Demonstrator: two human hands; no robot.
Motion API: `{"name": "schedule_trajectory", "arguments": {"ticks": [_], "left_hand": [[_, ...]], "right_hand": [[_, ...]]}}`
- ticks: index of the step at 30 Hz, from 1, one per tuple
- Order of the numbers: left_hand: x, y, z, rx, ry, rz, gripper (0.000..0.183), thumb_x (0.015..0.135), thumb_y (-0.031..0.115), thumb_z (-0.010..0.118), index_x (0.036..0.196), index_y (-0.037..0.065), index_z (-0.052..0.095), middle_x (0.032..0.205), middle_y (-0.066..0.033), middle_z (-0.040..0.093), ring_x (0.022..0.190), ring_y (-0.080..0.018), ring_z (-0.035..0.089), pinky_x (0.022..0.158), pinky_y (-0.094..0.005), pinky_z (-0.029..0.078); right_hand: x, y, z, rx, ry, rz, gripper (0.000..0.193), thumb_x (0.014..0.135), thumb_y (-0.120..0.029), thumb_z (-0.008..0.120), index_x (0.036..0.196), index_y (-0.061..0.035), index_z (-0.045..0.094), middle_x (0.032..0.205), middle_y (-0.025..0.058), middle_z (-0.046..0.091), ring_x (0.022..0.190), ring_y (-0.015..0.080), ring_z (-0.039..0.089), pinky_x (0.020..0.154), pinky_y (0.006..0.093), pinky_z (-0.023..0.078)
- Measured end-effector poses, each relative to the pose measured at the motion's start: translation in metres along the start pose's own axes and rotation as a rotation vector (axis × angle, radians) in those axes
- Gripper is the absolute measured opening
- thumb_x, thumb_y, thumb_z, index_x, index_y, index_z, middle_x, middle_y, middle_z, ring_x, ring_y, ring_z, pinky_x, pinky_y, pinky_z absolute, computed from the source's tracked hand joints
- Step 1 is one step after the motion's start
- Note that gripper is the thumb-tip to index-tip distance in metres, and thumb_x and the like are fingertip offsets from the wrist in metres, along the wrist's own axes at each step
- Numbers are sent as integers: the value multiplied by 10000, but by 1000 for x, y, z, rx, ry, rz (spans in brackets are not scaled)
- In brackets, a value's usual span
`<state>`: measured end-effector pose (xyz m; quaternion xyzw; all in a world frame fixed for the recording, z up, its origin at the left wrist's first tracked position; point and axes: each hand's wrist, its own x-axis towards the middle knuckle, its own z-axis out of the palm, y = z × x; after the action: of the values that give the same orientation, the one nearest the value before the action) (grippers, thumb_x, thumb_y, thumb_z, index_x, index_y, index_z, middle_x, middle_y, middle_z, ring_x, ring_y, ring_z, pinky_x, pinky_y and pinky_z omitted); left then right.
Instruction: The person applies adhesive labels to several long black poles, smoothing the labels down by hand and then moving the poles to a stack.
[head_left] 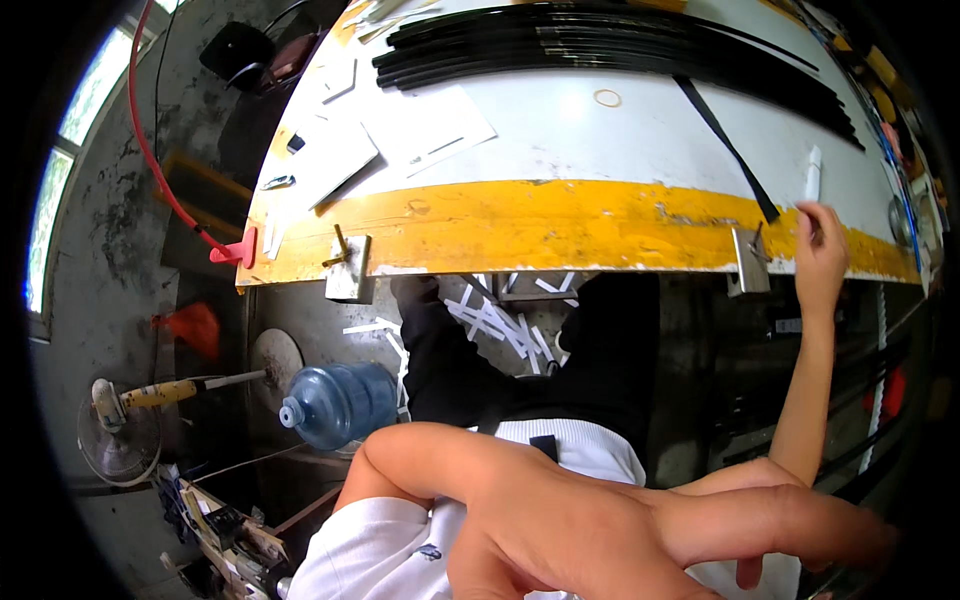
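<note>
Over the yellow front edge at the right, my right hand [824, 240] is closed, its fingers at the lower end of a slim white piece [814, 172]. That piece narrows at its far end; its exact kind is unclear. Close to the camera, my left hand [640, 525] looms large across the front of my body. One finger stretches out to the right and smears at its end, while the other fingers are partly cut off by the lower edge. Nothing shows in this hand. A flat black strip [728, 145] lies just left of my right hand, its end on the yellow edge.
A bundle of long black tubes [600, 45] lies across the far side of the white table [580, 150]. Metal clamps [348, 268] [750, 262] grip the front edge. Papers [440, 130] and a rubber band [607, 98] lie on top. A blue water bottle [345, 403], a fan [120, 430] and white strips [510, 330] are below.
</note>
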<state>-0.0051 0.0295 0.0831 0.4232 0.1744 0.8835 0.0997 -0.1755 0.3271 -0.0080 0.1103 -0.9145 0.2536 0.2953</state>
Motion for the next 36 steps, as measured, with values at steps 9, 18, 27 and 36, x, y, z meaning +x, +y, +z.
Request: {"name": "schedule_trajectory", "arguments": {"ticks": [9, 18, 27, 36], "left_hand": [[-65, 63, -62, 456, 309, -208, 774, 932, 632, 346, 1215, -56, 559, 1231, -280, 507, 1207, -360, 466, 1013, -469, 352], [-154, 101, -73, 566, 880, -353, 512, 926, 382, 520, 1151, -78, 544, 1151, -193, 534, 1043, -236, 540, 903, -331, 414], [-83, 95, -98, 1673, 487, -354, 253, 726, -13, 667, 972, -28, 611, 1003, -167, 621, 925, -285, 599, 821, -362, 475], [-29, 75, -95, 2417, 212, -206, 286, 781, 170, 715, 1058, 113, 675, 1222, -124, 612, 1169, -304, 557, 961, -382, 411]], "right_hand": [[158, -29, 152, -408, -207, -428, 336, 798, -42, 625, 1130, -58, 571, 1099, 74, 586, 1042, 268, 557, 884, 381, 471], [202, -5, 212, -652, -360, -358, 314, 733, -26, 669, 1029, -94, 591, 1041, 62, 546, 1021, 240, 538, 849, 370, 467], [184, 3, 152, -694, -68, -597, 252, 799, -64, 639, 1043, -124, 623, 891, 26, 597, 877, 198, 601, 786, 319, 498], [98, -66, 46, -564, 22, -710, 350, 775, -31, 703, 1112, -110, 656, 1003, 45, 633, 933, 216, 624, 792, 321, 516]]}}
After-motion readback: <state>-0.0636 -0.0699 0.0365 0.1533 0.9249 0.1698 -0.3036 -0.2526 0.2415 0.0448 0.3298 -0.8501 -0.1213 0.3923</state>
